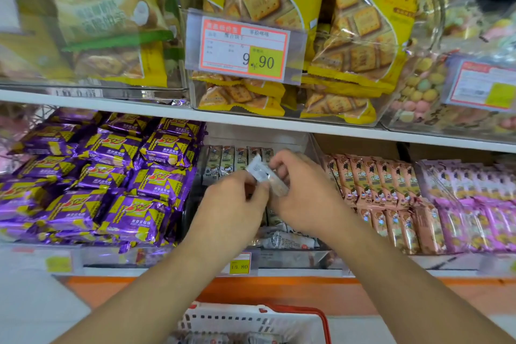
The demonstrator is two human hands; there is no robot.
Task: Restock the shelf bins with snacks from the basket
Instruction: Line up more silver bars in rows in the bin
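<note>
Both my hands hold one small white snack packet (264,174) above the middle clear bin (293,255) on the lower shelf. My left hand (233,205) pinches its lower left end. My right hand (303,193) grips its right side with curled fingers. The bin under them holds a back row of upright grey-white packets (233,158) and a few lying flat at the front (287,240). The white basket with a red rim (321,318) sits at the bottom of the view, below my forearms, with packets inside it.
Purple and yellow snack packs (111,176) fill the bin to the left. Pink packets (391,198) fill the bins to the right. The shelf above carries clear bins of yellow cracker bags (349,36) and a 9.90 price tag (243,49). A 18.80 tag (240,265) hangs on the lower shelf edge.
</note>
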